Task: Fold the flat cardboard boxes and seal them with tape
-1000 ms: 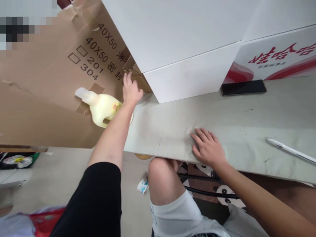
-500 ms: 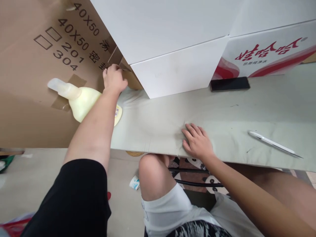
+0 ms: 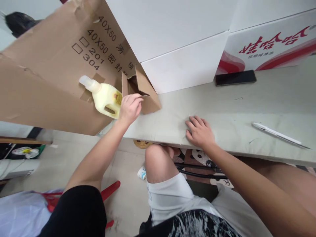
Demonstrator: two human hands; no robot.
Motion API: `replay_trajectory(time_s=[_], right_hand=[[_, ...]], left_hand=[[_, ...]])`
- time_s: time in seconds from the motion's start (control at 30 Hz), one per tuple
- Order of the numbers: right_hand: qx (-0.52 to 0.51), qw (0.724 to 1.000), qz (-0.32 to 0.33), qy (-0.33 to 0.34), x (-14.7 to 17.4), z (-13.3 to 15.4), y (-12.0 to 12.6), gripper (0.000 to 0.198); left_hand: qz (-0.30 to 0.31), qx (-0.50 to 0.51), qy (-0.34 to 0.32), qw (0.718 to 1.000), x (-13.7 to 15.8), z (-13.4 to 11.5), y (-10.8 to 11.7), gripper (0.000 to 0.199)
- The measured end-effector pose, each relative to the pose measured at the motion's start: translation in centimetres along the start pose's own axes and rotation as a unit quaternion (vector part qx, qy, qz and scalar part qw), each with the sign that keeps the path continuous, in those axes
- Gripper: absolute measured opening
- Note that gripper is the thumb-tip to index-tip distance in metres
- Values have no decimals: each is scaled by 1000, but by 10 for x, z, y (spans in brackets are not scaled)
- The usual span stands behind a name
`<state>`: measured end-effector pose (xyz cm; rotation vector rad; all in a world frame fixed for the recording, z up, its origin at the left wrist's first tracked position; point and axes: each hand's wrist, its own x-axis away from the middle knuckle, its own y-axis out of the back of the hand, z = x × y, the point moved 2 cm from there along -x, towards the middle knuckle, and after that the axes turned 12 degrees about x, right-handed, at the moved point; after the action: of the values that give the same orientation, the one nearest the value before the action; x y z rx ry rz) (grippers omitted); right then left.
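My left hand (image 3: 130, 107) is closed on the near flap of a small cardboard box (image 3: 150, 103), whose top stands open with its flaps raised. The box is on the table beside the white carton; its inside is mostly dark. Just left of that hand stands a pale yellow bottle (image 3: 106, 97) with a whitish cap and a handle hole, partly covered by my hand. My right hand (image 3: 200, 131) lies flat on the table near its front edge, fingers spread, holding nothing.
A large brown cardboard sheet or box (image 3: 61, 82) rises at the left. White cartons (image 3: 185, 69) line the back, with a dark phone (image 3: 235, 78) against the printed one. A white craft knife or pen (image 3: 276, 133) lies at the right. Red stool legs (image 3: 111, 190) show below.
My left hand has come nearer, drawing the small cardboard box out from beside the white carton. My view has shifted left. The right hand rests in the same place on the table.
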<state>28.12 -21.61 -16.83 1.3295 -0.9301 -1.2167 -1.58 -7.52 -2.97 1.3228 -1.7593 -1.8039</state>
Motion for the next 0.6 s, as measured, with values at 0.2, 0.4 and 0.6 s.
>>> replay_trajectory(time_s=[0.2, 0.4, 0.6], right_hand=[[-42, 999, -14, -3, -1, -1, 0, 44], [-121, 991, -52, -28, 11, -14, 3, 45], [-251, 941, -197, -115, 64, -56, 44, 51]], left_hand=[[-19, 39, -89, 995, 41, -78, 3, 34], [-93, 156, -232, 956, 50, -165, 6, 32], [-108, 268, -270, 919, 36, -228, -18, 26]])
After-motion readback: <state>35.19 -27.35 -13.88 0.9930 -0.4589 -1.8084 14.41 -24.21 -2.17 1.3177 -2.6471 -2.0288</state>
